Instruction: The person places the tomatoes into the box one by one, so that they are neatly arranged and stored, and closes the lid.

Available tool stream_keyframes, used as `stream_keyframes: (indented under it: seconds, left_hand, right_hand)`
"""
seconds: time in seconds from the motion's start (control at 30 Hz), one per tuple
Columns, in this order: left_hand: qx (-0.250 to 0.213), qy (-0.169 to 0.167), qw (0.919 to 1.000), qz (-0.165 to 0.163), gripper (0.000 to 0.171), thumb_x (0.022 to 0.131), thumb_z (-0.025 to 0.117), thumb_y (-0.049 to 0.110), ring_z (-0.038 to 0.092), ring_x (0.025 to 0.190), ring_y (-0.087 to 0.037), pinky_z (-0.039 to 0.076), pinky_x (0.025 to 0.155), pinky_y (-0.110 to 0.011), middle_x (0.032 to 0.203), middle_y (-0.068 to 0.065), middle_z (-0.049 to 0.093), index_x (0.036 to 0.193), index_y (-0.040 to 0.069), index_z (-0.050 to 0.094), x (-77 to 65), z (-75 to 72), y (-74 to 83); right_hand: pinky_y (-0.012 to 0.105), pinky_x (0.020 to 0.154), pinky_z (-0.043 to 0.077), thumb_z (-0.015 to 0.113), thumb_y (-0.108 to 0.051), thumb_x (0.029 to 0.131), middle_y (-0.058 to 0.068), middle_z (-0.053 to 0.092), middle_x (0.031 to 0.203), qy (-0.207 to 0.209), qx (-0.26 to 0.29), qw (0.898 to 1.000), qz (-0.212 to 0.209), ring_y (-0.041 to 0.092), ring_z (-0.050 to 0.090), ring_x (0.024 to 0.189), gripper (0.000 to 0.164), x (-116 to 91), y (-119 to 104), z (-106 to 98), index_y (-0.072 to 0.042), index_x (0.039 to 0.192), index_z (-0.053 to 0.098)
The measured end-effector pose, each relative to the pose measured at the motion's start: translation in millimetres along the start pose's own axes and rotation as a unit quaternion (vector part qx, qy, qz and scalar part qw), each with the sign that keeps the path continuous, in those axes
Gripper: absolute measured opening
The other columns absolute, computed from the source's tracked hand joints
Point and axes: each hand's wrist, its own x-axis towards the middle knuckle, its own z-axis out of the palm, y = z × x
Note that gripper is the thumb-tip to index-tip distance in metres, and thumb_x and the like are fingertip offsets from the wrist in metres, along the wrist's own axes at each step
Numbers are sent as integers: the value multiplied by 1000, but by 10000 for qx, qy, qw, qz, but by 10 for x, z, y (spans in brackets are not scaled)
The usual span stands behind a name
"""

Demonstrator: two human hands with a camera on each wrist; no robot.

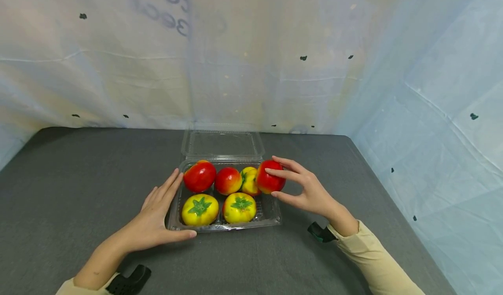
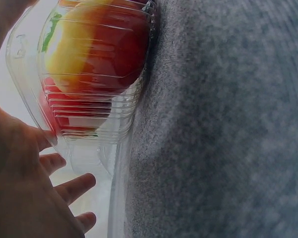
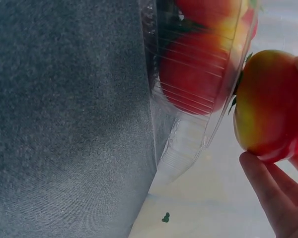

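Note:
A clear plastic clamshell container (image 1: 271, 212) lies on the table with its lid (image 1: 224, 144) folded back. My right hand (image 1: 310, 192) holds a red persimmon (image 1: 270, 176) between thumb and fingers at the box's right side. In the right wrist view this persimmon (image 3: 269, 106) is raised beside the rim, its yellow-tinged, leafy side toward the box. My left hand (image 1: 157, 218) rests along the left side with fingers extended, thumb by the front edge. Inside are two yellow persimmons (image 1: 200, 210) in front, and red (image 1: 200, 176), red-orange (image 1: 228, 180) and yellow (image 1: 249, 180) ones behind.
A dark grey cloth (image 1: 78, 181) covers the table. Pale plastic sheeting (image 1: 243, 68) hangs behind it and along the right side (image 1: 444, 125). Dark bands (image 1: 131, 279) sit at both wrists.

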Motion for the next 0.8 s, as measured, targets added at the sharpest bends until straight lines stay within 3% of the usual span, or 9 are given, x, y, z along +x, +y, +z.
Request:
stream_keyframes:
  seconds: [0.4,0.8]
  left_hand:
    - [12,4,10000,-15,123,67,82,53,9,143,-47,3,107,-71,162,-7,-3,156,21,3,17,-2,4]
    - [-4,-17,10000,-24,122,69,81,52,9,143,-46,2,107,-71,162,-6,-5,156,22,2,-4,2,1]
  right_hand:
    - [35,87,55,78,-13,79,17,46,143,-198,277,9986,-410,26,51,124,57,-18,-8,26,-15,132,59]
    - [34,88,55,80,-19,79,10,52,137,-695,530,9962,54,21,54,120,56,-37,-45,18,-17,131,59]
